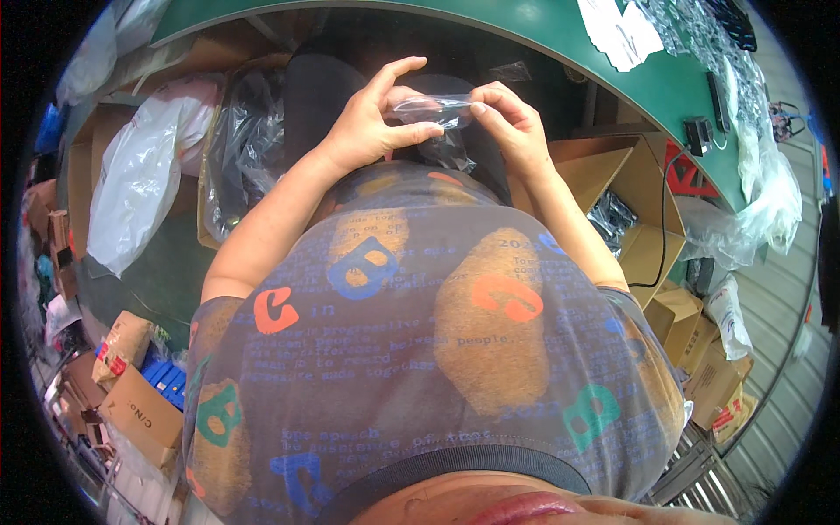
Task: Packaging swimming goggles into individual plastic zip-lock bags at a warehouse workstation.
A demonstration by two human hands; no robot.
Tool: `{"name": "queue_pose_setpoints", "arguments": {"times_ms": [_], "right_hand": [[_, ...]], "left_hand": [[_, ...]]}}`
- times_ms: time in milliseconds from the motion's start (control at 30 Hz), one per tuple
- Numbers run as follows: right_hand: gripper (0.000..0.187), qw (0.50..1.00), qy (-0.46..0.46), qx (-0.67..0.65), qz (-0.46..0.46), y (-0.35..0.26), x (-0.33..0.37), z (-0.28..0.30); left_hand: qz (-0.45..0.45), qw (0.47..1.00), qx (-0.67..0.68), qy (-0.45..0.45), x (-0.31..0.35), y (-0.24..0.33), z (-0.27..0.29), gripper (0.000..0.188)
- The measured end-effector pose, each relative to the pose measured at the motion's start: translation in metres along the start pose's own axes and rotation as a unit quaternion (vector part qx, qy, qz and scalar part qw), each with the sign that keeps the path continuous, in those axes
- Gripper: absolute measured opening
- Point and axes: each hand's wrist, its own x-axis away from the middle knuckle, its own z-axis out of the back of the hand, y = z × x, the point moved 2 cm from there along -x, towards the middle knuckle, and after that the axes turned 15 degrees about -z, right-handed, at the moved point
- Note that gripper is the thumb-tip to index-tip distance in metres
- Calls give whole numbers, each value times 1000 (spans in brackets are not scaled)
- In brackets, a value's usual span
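One printed shirt (411, 350); beyond, left hand (367, 122) spread against one clear bag (448, 110), right hand (518, 129) pinching it, a gap separating both from one curved-edged counter (643, 92).

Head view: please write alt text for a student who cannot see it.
The person's left hand and right hand hold a piece of clear plastic between them. A green table curves across the top; an open cardboard box is at right, a white plastic bag at left.
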Motion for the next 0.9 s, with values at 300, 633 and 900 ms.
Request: {"name": "queue_pose_setpoints", "arguments": {"times_ms": [300,633,900], "right_hand": [[11,997,-30,-75,-21,0,-2,-4],[11,996,-49,-18,-75,-9,-3,5],[12,997,-60,-1,-42,-4,-7,10]], "left_hand": [[-8,1000,9,12,0,-3,-2,92],[-1,1000,-4,9,-2,-2,-4,92],[-30,1000,-7,2,-3,-4,-5,91]]}}
